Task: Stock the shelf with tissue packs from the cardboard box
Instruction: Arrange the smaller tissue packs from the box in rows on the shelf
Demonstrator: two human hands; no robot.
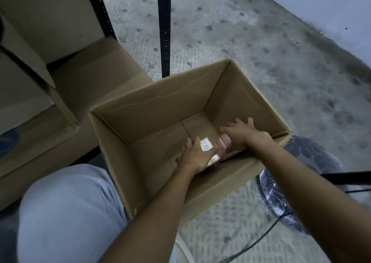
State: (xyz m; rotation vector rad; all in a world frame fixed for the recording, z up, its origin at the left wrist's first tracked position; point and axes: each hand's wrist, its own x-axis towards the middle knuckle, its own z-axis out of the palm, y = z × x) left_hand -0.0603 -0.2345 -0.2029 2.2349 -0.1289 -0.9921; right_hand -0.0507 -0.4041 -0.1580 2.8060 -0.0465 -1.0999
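Observation:
An open cardboard box (152, 106) stands on the floor in front of me, nearly bare inside. Both my hands reach down to its bottom near corner. My left hand (195, 154) lies over a tissue pack (206, 144) in shiny clear wrap, fingers curled around it. My right hand (240, 135) presses on a second pinkish tissue pack (225, 142) right beside it, fingers spread over the top. Most of both packs is hidden under my hands. The black shelf uprights (164, 32) rise behind the box.
Other cardboard boxes (66, 66) are stacked at the left by the shelf frame. My knee in light trousers (66, 212) is at the lower left. A dark plastic-wrapped fan-like object (281, 202) and a cable lie on the concrete floor at the right.

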